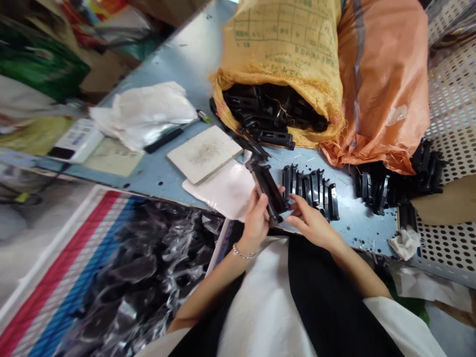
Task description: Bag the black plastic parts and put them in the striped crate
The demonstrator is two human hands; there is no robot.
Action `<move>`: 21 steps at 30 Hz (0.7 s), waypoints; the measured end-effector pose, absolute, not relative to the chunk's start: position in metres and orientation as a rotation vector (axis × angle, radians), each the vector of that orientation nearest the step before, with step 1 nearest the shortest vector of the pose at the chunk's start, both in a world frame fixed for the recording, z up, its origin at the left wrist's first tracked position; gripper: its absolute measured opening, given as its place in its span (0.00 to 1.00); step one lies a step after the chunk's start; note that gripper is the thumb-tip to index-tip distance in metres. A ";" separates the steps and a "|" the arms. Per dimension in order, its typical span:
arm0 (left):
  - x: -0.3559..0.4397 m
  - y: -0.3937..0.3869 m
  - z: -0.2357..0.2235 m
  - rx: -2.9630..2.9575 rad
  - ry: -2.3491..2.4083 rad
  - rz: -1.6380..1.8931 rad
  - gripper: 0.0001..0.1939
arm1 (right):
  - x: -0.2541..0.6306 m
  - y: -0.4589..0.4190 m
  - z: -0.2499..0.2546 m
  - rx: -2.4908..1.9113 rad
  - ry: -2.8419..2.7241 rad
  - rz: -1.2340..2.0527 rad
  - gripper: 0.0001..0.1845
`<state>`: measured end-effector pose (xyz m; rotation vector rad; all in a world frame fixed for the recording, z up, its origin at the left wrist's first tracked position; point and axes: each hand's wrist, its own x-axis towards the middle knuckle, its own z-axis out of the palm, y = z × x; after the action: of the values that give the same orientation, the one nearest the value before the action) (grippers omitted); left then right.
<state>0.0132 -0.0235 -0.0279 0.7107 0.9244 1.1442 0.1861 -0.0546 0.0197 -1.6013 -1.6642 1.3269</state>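
My left hand [256,219], with a bracelet at the wrist, is closed around a long black plastic part [270,191] held tilted above the table's front edge. There may be more than one piece in that grip; I cannot tell. My right hand [311,224] is beside the part's lower end, thumb and fingers apart with nothing between them. Whether its fingertips touch the part is unclear. Just beyond it stands a row of similar black parts [310,188]. Behind them a yellow woven sack [282,44] lies with its mouth towards me, full of black parts [260,106].
An orange sack [386,84] lies at the right, black parts [379,191] before it. A pale square board [204,152] and white plastic bags [148,111] are on the blue table [186,54]. Below left, a striped bag [85,248] holds plastic-wrapped black pieces [148,272].
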 end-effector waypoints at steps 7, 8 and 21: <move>-0.026 -0.021 -0.059 1.466 1.228 1.083 0.29 | 0.155 -0.053 -0.033 -1.276 -1.040 1.650 0.28; -0.038 -0.015 -0.064 1.603 1.332 1.042 0.26 | 0.157 -0.053 -0.035 -1.259 -0.957 1.684 0.27; -0.099 0.060 -0.073 1.623 1.318 0.693 0.13 | 0.161 -0.055 -0.021 -1.155 -0.652 1.849 0.19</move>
<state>-0.0986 0.0599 -0.0731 1.6227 1.3180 0.6928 0.1606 -0.0555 -0.0209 -1.1549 -0.6517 1.8492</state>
